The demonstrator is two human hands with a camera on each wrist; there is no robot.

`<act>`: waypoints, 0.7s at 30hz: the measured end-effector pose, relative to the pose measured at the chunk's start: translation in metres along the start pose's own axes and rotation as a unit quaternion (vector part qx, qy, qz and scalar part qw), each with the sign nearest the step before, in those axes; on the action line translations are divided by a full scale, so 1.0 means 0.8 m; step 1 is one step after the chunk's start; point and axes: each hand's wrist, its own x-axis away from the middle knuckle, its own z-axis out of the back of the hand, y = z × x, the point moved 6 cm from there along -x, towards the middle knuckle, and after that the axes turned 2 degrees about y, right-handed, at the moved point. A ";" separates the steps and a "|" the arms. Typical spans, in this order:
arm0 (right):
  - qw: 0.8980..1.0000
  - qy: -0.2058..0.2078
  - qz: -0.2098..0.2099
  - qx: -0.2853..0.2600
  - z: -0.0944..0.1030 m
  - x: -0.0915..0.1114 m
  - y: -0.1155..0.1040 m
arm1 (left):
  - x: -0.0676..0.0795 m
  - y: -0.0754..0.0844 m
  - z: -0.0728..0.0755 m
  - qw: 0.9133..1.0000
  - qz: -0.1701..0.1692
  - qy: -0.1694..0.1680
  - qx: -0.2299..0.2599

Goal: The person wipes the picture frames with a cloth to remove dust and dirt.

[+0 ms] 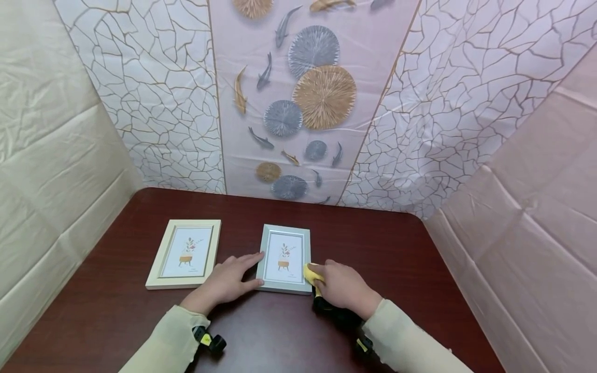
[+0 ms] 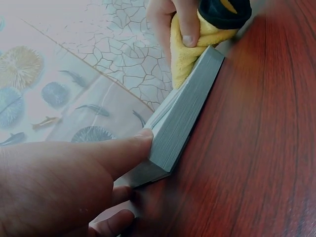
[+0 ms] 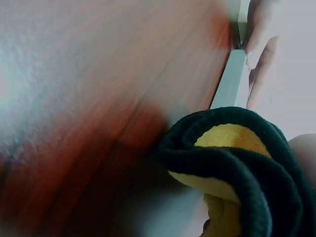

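Note:
A silver-grey picture frame (image 1: 284, 259) lies face up on the dark red table, showing a print of a plant in an orange pot. My left hand (image 1: 232, 280) rests at its left edge with thumb and forefinger spread apart. In the left wrist view the thumb (image 2: 140, 140) presses near a corner of the frame (image 2: 185, 118). With my right hand (image 1: 342, 287) I hold a bunched yellow cloth (image 1: 311, 273) with dark edging against the frame's right side. Folds of the cloth (image 3: 224, 136) fill the lower right of the right wrist view.
To the left, a cream picture frame (image 1: 158, 269) with a similar print lies on the table (image 1: 261, 336), close beside my left hand. Patterned cloth (image 1: 322, 166) hangs behind the table's far edge. Pale cloth walls (image 1: 517, 223) close in both sides.

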 end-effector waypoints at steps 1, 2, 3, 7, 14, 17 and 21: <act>1.000 0.000 0.001 0.002 0.000 0.002 -0.001 | 0.000 0.001 0.001 1.000 -0.001 0.001 -0.002; 1.000 0.000 0.002 0.002 0.000 0.004 -0.002 | 0.000 0.000 0.001 1.000 -0.001 0.002 -0.004; 1.000 0.000 0.003 0.002 0.000 0.006 -0.003 | 0.000 0.000 0.001 1.000 0.000 0.001 -0.005; 1.000 0.000 0.007 -0.001 0.003 0.016 -0.007 | 0.001 -0.001 0.000 1.000 -0.001 0.002 -0.003; 1.000 -0.009 0.017 -0.017 0.010 0.029 -0.010 | 0.000 -0.004 -0.003 1.000 -0.011 0.007 0.013; 1.000 0.000 0.021 -0.015 0.014 0.034 -0.011 | 0.000 -0.007 -0.005 1.000 -0.010 0.010 0.015; 0.999 0.011 0.032 -0.006 0.017 0.041 -0.016 | -0.001 -0.011 -0.007 1.000 -0.006 0.010 0.013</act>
